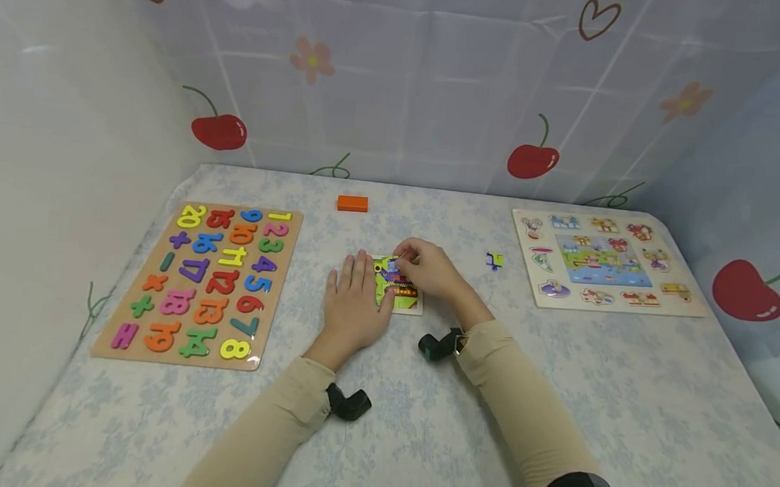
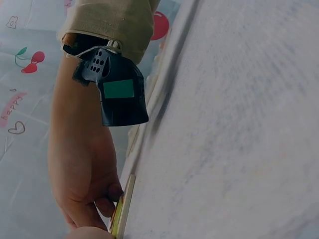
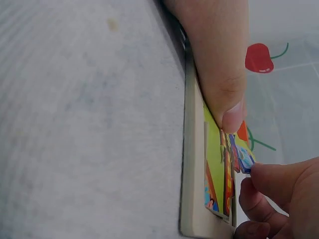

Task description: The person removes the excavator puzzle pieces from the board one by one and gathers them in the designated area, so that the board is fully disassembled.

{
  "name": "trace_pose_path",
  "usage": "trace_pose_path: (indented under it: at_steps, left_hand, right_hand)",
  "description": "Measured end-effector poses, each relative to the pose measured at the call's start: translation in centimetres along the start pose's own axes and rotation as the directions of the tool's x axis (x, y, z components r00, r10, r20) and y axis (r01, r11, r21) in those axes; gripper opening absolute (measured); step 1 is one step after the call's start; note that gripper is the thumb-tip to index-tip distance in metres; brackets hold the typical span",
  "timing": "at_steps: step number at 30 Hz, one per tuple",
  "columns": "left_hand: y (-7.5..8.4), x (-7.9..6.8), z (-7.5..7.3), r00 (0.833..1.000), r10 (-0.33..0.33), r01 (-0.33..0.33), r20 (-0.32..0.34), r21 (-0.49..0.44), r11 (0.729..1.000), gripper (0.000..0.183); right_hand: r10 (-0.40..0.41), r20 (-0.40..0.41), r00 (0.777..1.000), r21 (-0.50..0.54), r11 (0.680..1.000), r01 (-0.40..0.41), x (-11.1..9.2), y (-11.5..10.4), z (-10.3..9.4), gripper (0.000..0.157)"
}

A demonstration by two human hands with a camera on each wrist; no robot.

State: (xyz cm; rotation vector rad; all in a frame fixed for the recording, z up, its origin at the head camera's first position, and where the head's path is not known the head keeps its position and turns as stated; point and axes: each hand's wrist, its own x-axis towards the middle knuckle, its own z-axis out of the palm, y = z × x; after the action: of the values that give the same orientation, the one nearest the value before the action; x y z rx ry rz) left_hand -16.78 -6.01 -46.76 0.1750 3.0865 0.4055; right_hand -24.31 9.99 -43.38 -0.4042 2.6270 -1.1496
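A small jigsaw puzzle (image 1: 408, 303) in a pale wooden tray lies on the table between both hands. My left hand (image 1: 357, 305) rests palm down over its left side, fingers straight; in the right wrist view, its thumb (image 3: 227, 74) presses on the picture. At the upper right of the puzzle, my right hand (image 1: 431, 271) pinches a blue-and-purple jigsaw piece (image 3: 244, 160) between thumb and finger. That piece is tilted and slightly raised in the right wrist view. The left wrist view shows the right hand (image 2: 89, 174) at the tray's edge. A loose yellow-green and purple jigsaw piece (image 1: 494, 261) lies to the right.
On the left lies a wooden number board (image 1: 105, 347) with colourful numerals and signs. A picture puzzle board (image 1: 541, 294) lies at the right. An orange block (image 1: 352, 204) sits near the back edge. Black wrist cameras (image 1: 349, 405) are strapped to both wrists.
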Motion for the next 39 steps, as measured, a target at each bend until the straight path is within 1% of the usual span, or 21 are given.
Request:
trace_pose_path:
  at_steps: [3, 6, 13, 17, 19, 22, 25, 28, 32, 39]
  left_hand:
    - [0.0, 0.1, 0.0, 1.000, -0.004, 0.004, 0.006, -0.002, 1.000, 0.079]
    - [-0.1, 0.2, 0.1, 1.000, -0.006, 0.006, 0.002, -0.013, 1.000, 0.079]
    - [-0.3, 0.4, 0.2, 0.999, -0.008, 0.004, -0.054, -0.072, 0.997, 0.080]
    - [-0.4, 0.7, 0.2, 0.998, -0.037, 0.029, -0.059, -0.139, 0.990, 0.077]
    - [-0.4, 1.1, 0.2, 0.996, -0.062, 0.052, -0.062, -0.154, 0.987, 0.075]
    - [-0.5, 1.6, 0.3, 0.994, -0.093, 0.083, -0.060, -0.150, 0.985, 0.072]
    - [-0.5, 1.9, 0.3, 0.993, -0.112, 0.105, -0.040, -0.135, 0.985, 0.072]
    - [-0.5, 2.0, 0.4, 0.992, -0.120, 0.115, -0.026, -0.131, 0.985, 0.073]
    - [-0.4, 2.0, 0.2, 0.991, -0.130, 0.125, -0.031, -0.140, 0.982, 0.073]
    - [-0.5, 2.0, 0.1, 0.989, -0.141, 0.132, -0.047, -0.162, 0.978, 0.072]
  right_hand:
    - [-0.004, 0.010, 1.000, -0.011, 1.000, 0.004, 0.0, -0.1, -0.1, 0.019]
    - [-0.021, 0.020, 1.000, -0.008, 1.000, 0.021, 0.0, 0.0, -0.2, 0.018]
    - [-0.038, 0.044, 0.998, 0.023, 0.999, 0.037, -0.2, 0.3, -0.4, 0.014]
    - [-0.047, 0.042, 0.998, 0.012, 0.999, 0.047, -0.1, 0.4, -0.4, 0.013]
    - [-0.055, 0.038, 0.998, 0.000, 0.999, 0.055, 0.0, 0.3, -0.4, 0.013]
    - [-0.064, 0.035, 0.997, -0.019, 0.998, 0.065, 0.1, 0.5, -0.3, 0.013]
    - [-0.065, 0.033, 0.997, -0.022, 0.998, 0.065, 0.2, 0.6, -0.3, 0.012]
    - [-0.062, 0.032, 0.998, -0.018, 0.998, 0.062, 0.3, 0.7, -0.4, 0.011]
    - [-0.067, 0.035, 0.997, -0.009, 0.998, 0.067, 0.2, 0.5, -0.5, 0.009]
    - [-0.118, 0.047, 0.992, 0.008, 0.993, 0.117, 0.1, 0.4, -0.7, 0.006]
